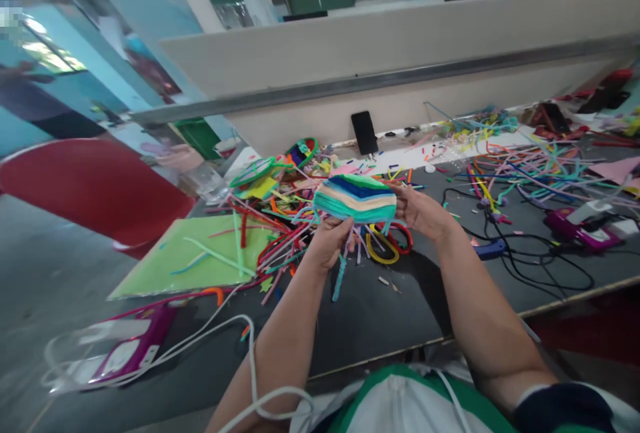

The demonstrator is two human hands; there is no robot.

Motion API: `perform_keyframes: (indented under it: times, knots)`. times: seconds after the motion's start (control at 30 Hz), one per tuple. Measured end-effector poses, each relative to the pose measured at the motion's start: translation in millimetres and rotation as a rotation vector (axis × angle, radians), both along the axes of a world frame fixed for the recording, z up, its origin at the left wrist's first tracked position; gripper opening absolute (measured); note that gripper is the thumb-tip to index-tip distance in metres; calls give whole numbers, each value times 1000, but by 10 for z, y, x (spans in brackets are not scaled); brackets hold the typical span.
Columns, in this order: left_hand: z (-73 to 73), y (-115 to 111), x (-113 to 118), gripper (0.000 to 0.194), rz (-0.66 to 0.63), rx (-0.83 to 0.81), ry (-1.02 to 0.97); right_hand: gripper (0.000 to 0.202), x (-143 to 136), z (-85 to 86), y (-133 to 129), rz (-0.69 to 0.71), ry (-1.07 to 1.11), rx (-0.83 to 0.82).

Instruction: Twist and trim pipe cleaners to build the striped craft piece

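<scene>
Above a cluttered grey counter [370, 313], I hold a striped piece [356, 201], my right hand [420, 209] grasping its right end, my left hand [333, 241] its lower edge; light, even pressure should keep its rows straight.

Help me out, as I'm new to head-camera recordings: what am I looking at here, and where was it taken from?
There is no machine here, just a person's two bare hands. The single picture comes from a camera worn on that person's head, looking forward and down, so the forearms reach in from the bottom edge. The left hand and right hand hold a striped piece in blues, greens and cream, above a dark table. Around it lie many colored strips, a green sheet and two purple boxes with white plugs. A phone leans at the back.
</scene>
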State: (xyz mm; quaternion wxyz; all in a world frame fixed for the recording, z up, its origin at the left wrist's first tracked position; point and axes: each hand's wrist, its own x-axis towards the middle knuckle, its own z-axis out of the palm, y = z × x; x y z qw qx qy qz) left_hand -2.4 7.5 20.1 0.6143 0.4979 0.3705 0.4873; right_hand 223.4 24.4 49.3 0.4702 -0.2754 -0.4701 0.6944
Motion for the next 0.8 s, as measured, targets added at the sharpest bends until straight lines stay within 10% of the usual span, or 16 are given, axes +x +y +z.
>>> perform_keyframes:
  times: [0.47, 0.8]
  knots:
    - [-129, -15, 133, 22, 102, 0, -58, 23, -112, -181, 85, -224, -49, -89]
    - [-47, -1, 106, 26, 122, -20, -137, 28, -126, -190, 86, -108, 22, -148]
